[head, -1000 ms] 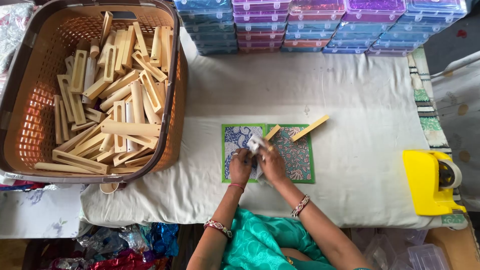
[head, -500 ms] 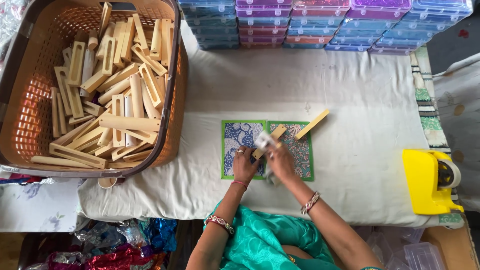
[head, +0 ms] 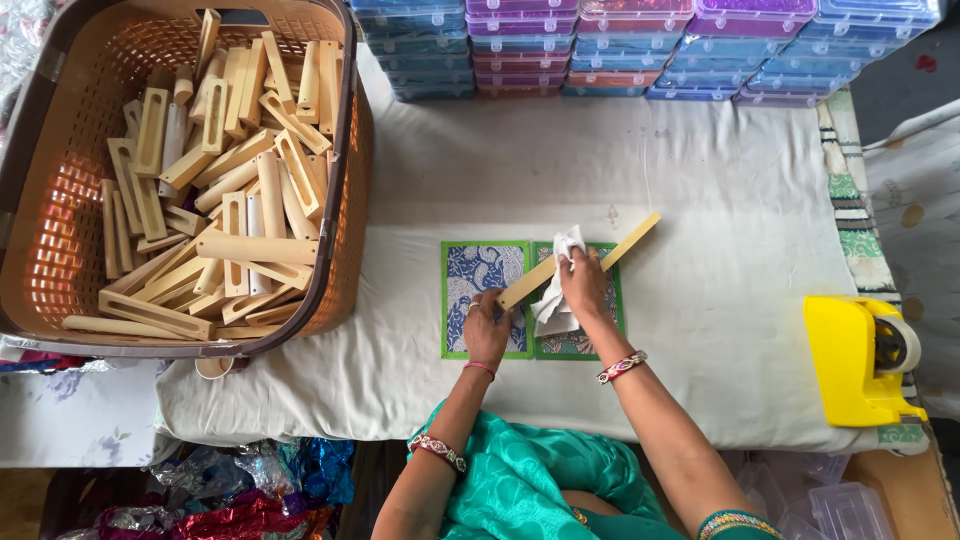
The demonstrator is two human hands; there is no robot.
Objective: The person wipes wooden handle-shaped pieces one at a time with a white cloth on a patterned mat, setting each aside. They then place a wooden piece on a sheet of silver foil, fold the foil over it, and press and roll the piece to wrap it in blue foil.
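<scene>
A long pale wooden strip (head: 625, 243) lies slanted over two green-bordered blue patterned mats (head: 481, 272). My left hand (head: 487, 326) grips the strip's lower end. My right hand (head: 583, 283) presses a crumpled white cloth (head: 556, 300) against the middle of the strip. Both hands rest over the mats on a white cloth-covered table (head: 720, 200).
A large brown basket (head: 343, 180) full of several wooden strips and slotted pieces sits at the left. Stacked clear coloured plastic boxes (head: 640, 40) line the far edge. A yellow tape dispenser (head: 860, 360) stands at the right. Shiny wrappers (head: 240, 490) lie below the table.
The wooden strip has been lifted off the mat and now lies slanted in my left hand. My right hand with the white cloth has slid up along it.
</scene>
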